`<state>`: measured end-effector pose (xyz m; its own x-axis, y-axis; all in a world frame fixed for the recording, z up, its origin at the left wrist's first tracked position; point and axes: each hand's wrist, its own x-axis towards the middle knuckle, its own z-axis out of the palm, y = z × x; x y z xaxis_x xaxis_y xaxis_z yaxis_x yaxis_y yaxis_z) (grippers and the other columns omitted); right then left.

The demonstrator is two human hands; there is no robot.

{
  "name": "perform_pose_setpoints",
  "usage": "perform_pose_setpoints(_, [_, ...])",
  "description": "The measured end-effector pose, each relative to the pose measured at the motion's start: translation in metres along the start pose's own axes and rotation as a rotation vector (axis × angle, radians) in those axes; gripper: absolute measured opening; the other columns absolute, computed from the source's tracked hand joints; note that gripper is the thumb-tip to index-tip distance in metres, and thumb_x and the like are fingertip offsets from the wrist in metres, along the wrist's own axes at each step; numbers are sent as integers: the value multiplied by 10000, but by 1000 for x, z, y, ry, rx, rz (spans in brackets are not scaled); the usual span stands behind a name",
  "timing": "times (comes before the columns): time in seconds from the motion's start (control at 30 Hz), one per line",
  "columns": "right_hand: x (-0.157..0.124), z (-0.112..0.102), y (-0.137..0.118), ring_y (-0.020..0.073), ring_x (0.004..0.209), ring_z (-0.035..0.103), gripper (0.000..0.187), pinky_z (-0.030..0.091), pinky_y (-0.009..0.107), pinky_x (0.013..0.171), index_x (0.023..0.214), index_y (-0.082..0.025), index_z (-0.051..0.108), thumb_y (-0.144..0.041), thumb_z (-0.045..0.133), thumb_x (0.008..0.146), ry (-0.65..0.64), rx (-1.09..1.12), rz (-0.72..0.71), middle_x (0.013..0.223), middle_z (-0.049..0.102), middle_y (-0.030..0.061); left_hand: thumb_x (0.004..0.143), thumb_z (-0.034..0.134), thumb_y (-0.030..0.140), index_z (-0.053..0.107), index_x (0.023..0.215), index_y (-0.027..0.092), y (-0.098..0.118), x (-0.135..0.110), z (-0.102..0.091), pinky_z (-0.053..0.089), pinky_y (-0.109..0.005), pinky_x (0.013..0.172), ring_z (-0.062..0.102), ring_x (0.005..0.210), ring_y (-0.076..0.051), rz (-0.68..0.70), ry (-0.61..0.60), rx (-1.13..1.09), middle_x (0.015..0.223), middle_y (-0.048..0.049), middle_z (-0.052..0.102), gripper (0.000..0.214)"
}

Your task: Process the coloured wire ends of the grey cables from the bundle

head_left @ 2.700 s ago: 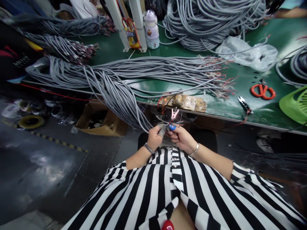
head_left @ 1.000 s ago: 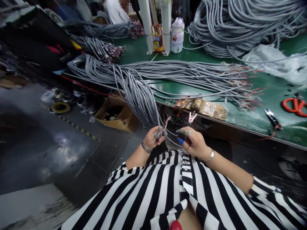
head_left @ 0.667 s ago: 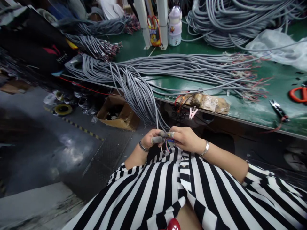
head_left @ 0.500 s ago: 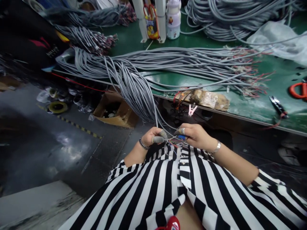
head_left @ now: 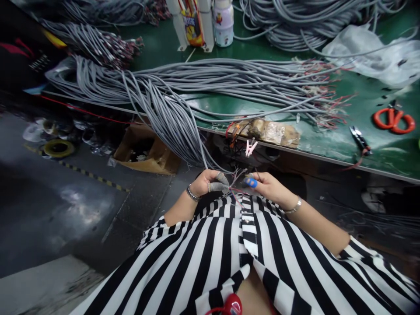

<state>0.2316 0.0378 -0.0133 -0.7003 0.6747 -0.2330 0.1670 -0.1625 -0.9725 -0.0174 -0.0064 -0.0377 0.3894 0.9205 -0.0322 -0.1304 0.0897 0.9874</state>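
My left hand (head_left: pixel 210 183), in grey finger covers, pinches a grey cable close to its stripped end. Thin wires (head_left: pixel 236 178) fan out past those fingertips, some upward and some red ones down towards the striped shirt. My right hand (head_left: pixel 267 187) is beside the wires, thumb and fingers closed together, with blue tape round the thumb. What it pinches, if anything, is too small to make out. From the table edge a thick bundle of grey cables (head_left: pixel 170 118) hangs down to my left hand.
More grey cables (head_left: pixel 229 74) lie along the green table (head_left: pixel 370 127), frayed ends to the right. Red-handled scissors (head_left: pixel 393 121) and small snips (head_left: pixel 360 141) are at the right. A pink clip (head_left: pixel 251 148) is at the edge. Below stands a cardboard box (head_left: pixel 147 159).
The wires at the cable end now spread upward and apart. My right hand has turned, showing the blue-taped thumb. The whole view has shifted, bringing the scissors fully into sight.
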Motion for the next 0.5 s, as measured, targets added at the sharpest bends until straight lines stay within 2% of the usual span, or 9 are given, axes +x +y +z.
perform_pose_setpoints(0.1, [13, 15, -11, 67, 510, 340, 525, 264, 223, 478, 672, -151, 561, -664, 640, 751, -98, 100, 2, 571, 483, -33, 641, 839, 454, 740, 754, 116, 3, 1, 4, 526, -253, 631, 644, 629, -150, -4, 40, 7, 688, -65, 699, 370])
perform_pose_setpoints(0.23, [26, 28, -13, 63, 496, 377, 484, 291, 211, 466, 655, -152, 570, -597, 763, 655, -56, 227, 44, 565, 512, -31, 649, 824, 490, 753, 774, 123, 10, 2, 7, 540, -272, 681, 663, 692, -173, -33, 12, 59, 716, -74, 715, 394])
perform_pose_setpoints(0.3, [29, 26, -9, 55, 471, 356, 468, 281, 202, 442, 640, -162, 553, -564, 793, 629, 84, 291, 41, 531, 478, -48, 674, 811, 480, 762, 801, 120, 12, 1, 5, 537, -261, 659, 659, 677, -166, -46, -27, 81, 731, -83, 722, 385])
perform_pose_setpoints(0.37, [30, 17, -2, 43, 427, 290, 457, 217, 191, 395, 643, -177, 528, -549, 793, 636, 288, 349, 34, 484, 408, -76, 696, 800, 463, 764, 827, 113, 13, -2, 2, 519, -240, 589, 640, 604, -146, -50, -38, 66, 696, -79, 710, 376])
perform_pose_setpoints(0.43, [28, 3, 6, 36, 389, 213, 453, 135, 192, 360, 656, -192, 503, -561, 766, 672, 465, 388, 40, 448, 338, -97, 708, 793, 456, 757, 846, 104, 13, -4, -2, 493, -225, 519, 615, 533, -129, -31, -1, 21, 653, -68, 688, 379])
perform_pose_setpoints(0.5, [23, -11, 13, 38, 375, 189, 456, 126, 192, 345, 684, -195, 512, -606, 705, 725, 534, 389, 23, 437, 323, -100, 713, 790, 448, 746, 858, 101, 11, -4, -4, 473, -213, 483, 592, 498, -113, 11, 82, -16, 641, -56, 673, 379])
